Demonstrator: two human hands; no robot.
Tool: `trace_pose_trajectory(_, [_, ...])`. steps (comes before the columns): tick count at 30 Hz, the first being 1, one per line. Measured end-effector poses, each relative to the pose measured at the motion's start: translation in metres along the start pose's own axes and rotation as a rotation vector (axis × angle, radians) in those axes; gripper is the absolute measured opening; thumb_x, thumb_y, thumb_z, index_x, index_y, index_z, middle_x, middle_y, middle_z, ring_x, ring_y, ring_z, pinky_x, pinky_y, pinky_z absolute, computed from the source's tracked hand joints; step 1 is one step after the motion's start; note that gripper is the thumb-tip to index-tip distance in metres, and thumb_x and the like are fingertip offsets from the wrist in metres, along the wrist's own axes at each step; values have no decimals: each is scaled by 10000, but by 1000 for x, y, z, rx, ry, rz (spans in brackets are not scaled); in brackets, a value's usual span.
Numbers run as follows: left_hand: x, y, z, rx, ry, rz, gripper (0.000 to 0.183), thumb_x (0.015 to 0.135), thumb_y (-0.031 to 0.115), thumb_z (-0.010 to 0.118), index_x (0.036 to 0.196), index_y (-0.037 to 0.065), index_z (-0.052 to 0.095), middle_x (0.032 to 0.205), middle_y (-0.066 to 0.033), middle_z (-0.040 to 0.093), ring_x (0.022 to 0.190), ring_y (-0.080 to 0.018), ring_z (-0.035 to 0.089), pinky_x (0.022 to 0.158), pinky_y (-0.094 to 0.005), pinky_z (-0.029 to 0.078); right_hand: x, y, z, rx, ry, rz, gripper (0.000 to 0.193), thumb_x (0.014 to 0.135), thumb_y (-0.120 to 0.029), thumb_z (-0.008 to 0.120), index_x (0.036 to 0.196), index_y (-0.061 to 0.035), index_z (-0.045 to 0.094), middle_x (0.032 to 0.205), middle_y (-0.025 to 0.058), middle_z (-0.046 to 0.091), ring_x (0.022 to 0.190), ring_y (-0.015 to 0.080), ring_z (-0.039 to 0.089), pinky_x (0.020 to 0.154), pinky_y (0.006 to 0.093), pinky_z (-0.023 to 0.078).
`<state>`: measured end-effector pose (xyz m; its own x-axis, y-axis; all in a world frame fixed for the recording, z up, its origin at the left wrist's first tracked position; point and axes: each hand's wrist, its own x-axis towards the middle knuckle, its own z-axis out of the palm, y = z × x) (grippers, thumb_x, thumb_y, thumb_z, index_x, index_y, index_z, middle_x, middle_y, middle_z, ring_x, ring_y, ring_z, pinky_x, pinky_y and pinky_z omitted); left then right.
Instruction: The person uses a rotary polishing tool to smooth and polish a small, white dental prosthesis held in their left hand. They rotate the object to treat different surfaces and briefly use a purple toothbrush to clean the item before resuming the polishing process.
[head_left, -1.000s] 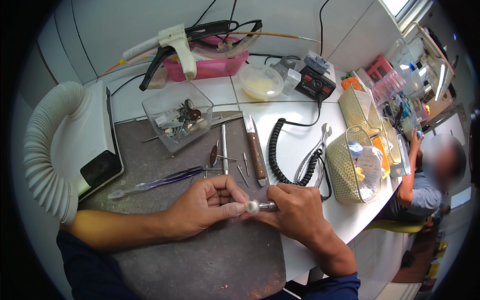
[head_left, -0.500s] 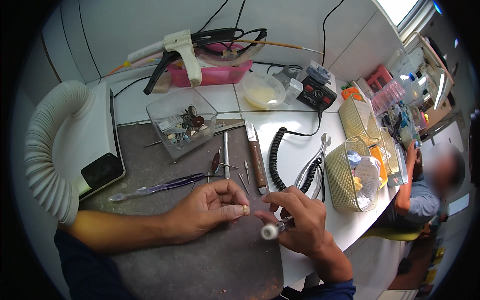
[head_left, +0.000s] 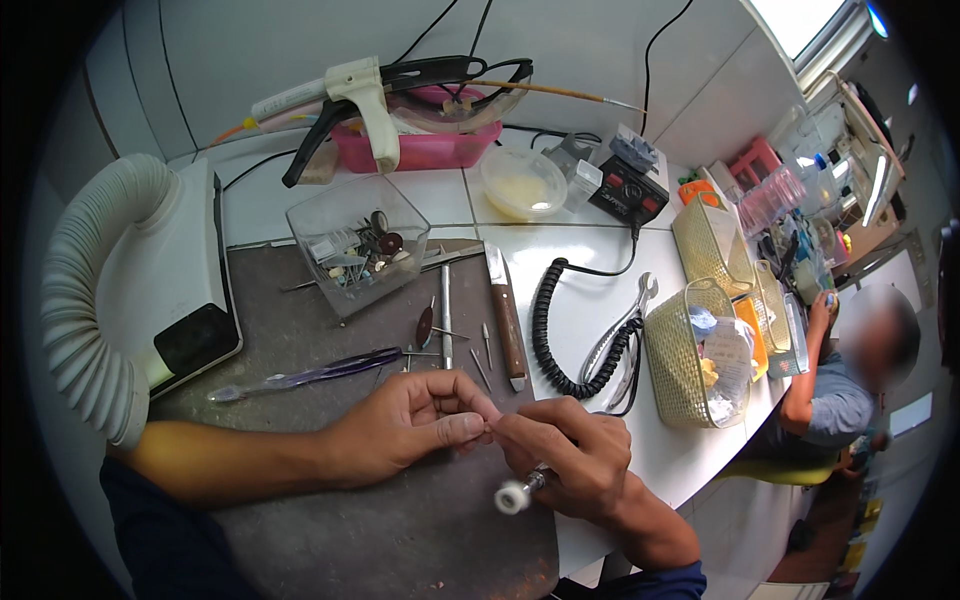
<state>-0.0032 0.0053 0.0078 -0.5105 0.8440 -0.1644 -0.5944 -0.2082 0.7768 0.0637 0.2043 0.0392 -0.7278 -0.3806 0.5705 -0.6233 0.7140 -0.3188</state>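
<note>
Head view: left hand [head_left: 405, 425] and right hand [head_left: 570, 460] meet fingertip to fingertip above grey mat [head_left: 300, 350] on surface, pinching small pale piece [head_left: 487, 412], too small to identify. Right hand also clenched round handpiece [head_left: 518, 492], white wheel tip pointing down, parked clear of the piece. Burs, knife [head_left: 505, 315], clear tray [head_left: 355, 250] just beyond, within reach.

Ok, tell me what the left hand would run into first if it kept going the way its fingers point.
The left hand points rightward, and its fingertips already meet the right hand, which holds a handpiece. Nothing else lies between.
</note>
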Motion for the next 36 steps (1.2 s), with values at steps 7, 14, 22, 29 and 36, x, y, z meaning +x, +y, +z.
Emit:
trace_pose_trajectory(7, [-3, 1, -1, 86, 8, -27, 175, 929, 105, 601, 1055, -16, 588, 974, -66, 633, 881, -93, 584, 804, -238, 475, 0, 1, 2, 29, 35, 10, 251, 682, -34, 748, 920, -22, 667, 772, 61, 641, 551, 154, 614, 455, 266, 469])
trace_pose_trajectory(14, [-2, 0, 0, 77, 14, 6, 185, 925, 116, 615, 1057, -13, 609, 967, -59, 649, 894, -79, 593, 808, -228, 477, 0, 2, 4, 29, 55, 9, 194, 723, -81, 776, 870, -36, 659, 724, 53, 627, 532, 152, 605, 445, 262, 456])
trace_pose_trajectory(22, [-3, 2, 1, 109, 19, 13, 180, 926, 126, 615, 1053, 0, 635, 970, -50, 650, 871, -66, 585, 780, -213, 469, -1, 2, 6, 54, 73, 13, 187, 729, -87, 781, 834, -43, 632, 699, 52, 619, 513, 153, 596, 437, 266, 449])
trace_pose_trajectory(29, [-4, 4, 1, 124, 7, 17, 199, 925, 125, 616, 1070, -6, 651, 980, -53, 654, 863, -56, 580, 758, -200, 462, -2, 3, 6, 81, 60, 26, 198, 727, -85, 783, 817, -43, 612, 668, 48, 602, 502, 152, 592, 424, 271, 439])
trace_pose_trajectory(36, [-3, 3, -2, 195, 7, -22, 214, 924, 126, 617, 1076, -20, 656, 1001, -70, 652, 920, -80, 598, 811, -222, 472, -2, 2, 5, 90, 45, 44, 216, 703, -90, 795, 785, -49, 600, 641, 33, 578, 478, 147, 569, 414, 272, 426])
